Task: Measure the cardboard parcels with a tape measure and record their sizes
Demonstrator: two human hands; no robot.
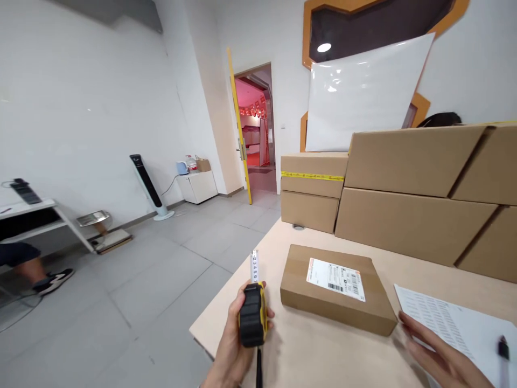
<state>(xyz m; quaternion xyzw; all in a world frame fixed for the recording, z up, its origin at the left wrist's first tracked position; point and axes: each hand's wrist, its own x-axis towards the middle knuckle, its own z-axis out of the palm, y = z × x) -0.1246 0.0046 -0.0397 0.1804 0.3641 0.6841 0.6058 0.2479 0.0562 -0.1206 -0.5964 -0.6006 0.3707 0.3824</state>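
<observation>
My left hand (234, 345) is wrapped round a black and yellow tape measure (252, 318), held above the table's left edge. A short length of its white blade (254, 267) sticks out, pointing away from me. To the right of it a flat brown cardboard box (323, 307) with a white shipping label (336, 279) lies on the table. My right hand (440, 350) is at the box's near right corner, fingers stretched out and holding nothing; whether a fingertip touches the corner I cannot tell. Beneath that hand lies a printed sheet of paper (456, 328).
A pen (503, 350) is at the right edge, over the paper. Large stacked cartons (412, 215) line the back of the table (299, 350). Beyond the table's left edge are a grey tiled floor (161, 302), a tower fan (147, 186) and a seated person's leg (36, 264).
</observation>
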